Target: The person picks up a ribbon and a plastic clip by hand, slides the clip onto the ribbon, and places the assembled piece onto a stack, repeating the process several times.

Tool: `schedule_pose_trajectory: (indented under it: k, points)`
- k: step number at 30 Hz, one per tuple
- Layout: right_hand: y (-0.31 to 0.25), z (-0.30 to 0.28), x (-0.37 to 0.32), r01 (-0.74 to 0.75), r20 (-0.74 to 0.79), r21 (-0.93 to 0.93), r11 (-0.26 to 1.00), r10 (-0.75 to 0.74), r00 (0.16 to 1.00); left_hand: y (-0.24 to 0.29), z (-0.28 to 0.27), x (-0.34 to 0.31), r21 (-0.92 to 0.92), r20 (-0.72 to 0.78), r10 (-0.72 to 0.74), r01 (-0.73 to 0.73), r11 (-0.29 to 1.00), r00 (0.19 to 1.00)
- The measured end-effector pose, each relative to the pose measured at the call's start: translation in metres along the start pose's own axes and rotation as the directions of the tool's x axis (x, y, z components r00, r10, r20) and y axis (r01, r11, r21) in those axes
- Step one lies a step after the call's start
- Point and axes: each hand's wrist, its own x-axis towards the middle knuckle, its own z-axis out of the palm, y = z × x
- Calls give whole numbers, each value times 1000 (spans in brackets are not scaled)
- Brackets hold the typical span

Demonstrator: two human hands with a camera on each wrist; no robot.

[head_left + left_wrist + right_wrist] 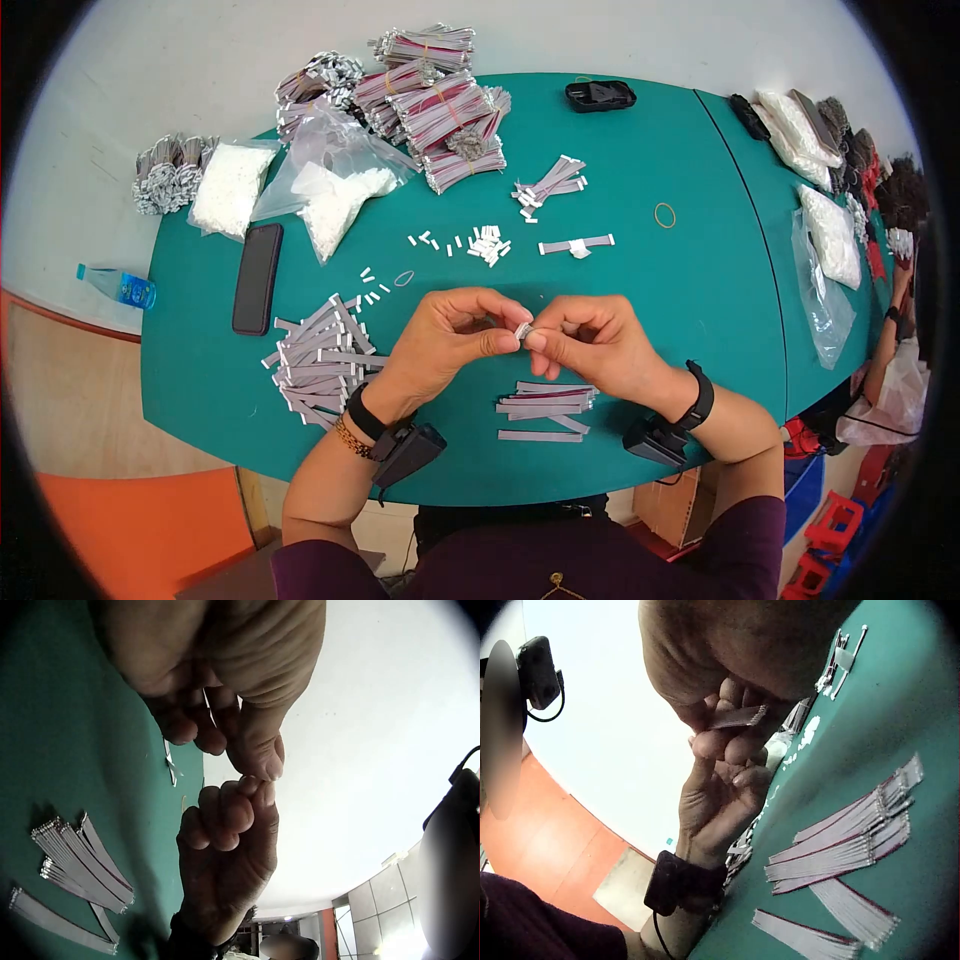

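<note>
Ribbon strip [736, 717] lay between the two hands, its pale end at the meeting fingertips. The right hand [600, 345] pinched it between thumb and forefinger, and the left hand [440, 335] pinched the end from the other side, thumb against forefinger.

The right wrist view showed the strip's length running back beneath the curled fingers of the right hand, with a row of small tips along its far end; the head view showed only the bit at the fingertips. The left wrist view hid the strip behind the fingers.

Around the hands stretched a green table [680, 330]. Near the right forearm lay a few flat strips [545, 405]; beside the left forearm was a larger loose pile [320, 360]. Farther off were small white pieces [488, 245], a phone [257, 280], two plastic bags of white pieces [235, 185] [345, 205], banded bundles [440, 105] and a black case [600, 95]. A bottle [120, 287] lay past the table's left edge. Red stools [835, 520] stood on the right, below another person's arm [890, 325].
</note>
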Motion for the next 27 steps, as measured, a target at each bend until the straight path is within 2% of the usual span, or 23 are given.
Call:
schedule_pose_trajectory:
  k: [27]
  points:
    - [-1,1,-1,29,1,8,1000,-29,1000,-1,2,1,-29,-10,-4,4,1000,1000]
